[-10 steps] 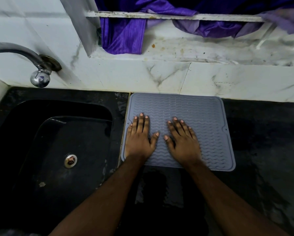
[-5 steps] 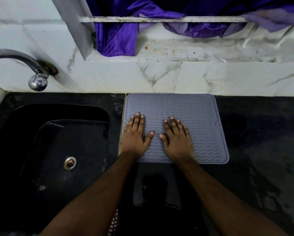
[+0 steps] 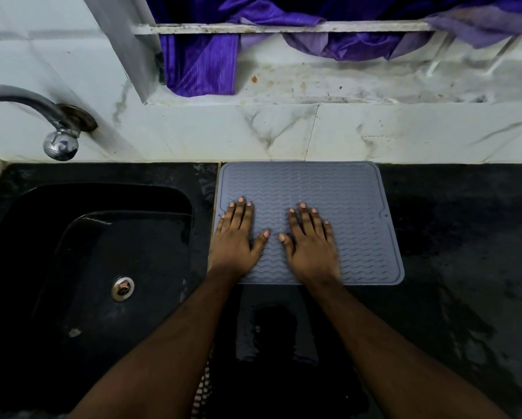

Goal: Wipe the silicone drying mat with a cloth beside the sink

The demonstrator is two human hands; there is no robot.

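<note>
A grey silicone drying mat (image 3: 338,195) with a wavy ribbed surface lies flat on the black counter, its far edge against the marble wall and its left edge next to the sink. My left hand (image 3: 237,241) rests palm down on the mat's near left part, fingers spread. Beside it, my right hand (image 3: 311,243) lies palm down near the mat's middle, fingers apart. Neither hand holds anything. No wiping cloth is in either hand.
A black sink (image 3: 102,267) with a metal drain (image 3: 122,288) sits left of the mat. A chrome tap (image 3: 60,140) juts from the wall above it. Purple fabric (image 3: 202,65) hangs over the sill behind. The black counter (image 3: 465,252) looks wet.
The mat sits squarer and closer to the wall than before, and the view has shifted slightly. Both hands stay flat on it, now a little further apart.
</note>
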